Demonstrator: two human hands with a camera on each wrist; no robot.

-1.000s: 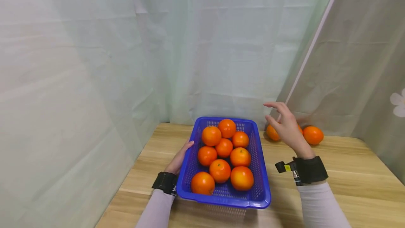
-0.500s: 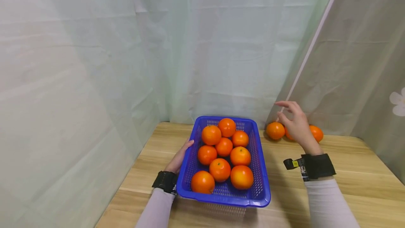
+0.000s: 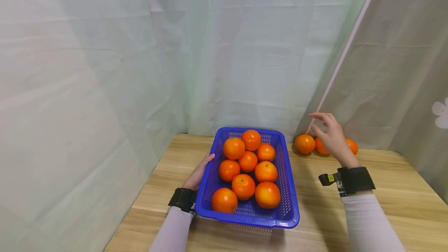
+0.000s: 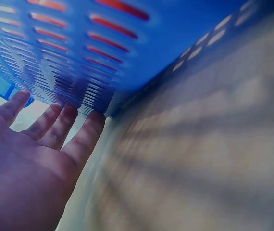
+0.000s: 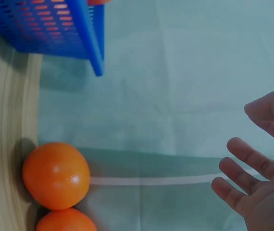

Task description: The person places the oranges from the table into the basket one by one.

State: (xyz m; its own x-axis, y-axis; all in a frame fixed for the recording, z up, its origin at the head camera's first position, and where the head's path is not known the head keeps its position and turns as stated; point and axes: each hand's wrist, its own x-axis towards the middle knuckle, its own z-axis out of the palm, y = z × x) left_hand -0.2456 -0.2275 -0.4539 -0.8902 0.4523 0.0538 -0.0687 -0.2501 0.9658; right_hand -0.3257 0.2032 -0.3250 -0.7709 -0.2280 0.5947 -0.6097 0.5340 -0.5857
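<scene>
A blue plastic basket (image 3: pixel 292 189) with slotted walls holds several oranges (image 3: pixel 243 186), front end toward me. My left hand (image 3: pixel 196 172) rests against its left side. In the left wrist view, the fingertips of my left hand (image 4: pixel 36 149) touch the slotted wall, fingers extended. Raised at the right, my right hand (image 3: pixel 332 137) holds nothing, its thumb and fingers spread apart. Below and behind it sit a row of three oranges (image 3: pixel 305 144) at the table's back; the hand partly covers two in the head view. Two of these oranges (image 5: pixel 56 176) show in the right wrist view.
The pale wooden table (image 3: pixel 388 205) ends at the back against a light hanging curtain (image 3: pixel 252 69). Another curtain (image 3: pixel 105 108) stands along the left side. A greyish curtain (image 3: pixel 395 88) hangs at the back right.
My right hand has moved right, uncovering the leftmost orange of the back row and part of the middle one. The basket and my left hand have stayed in place.
</scene>
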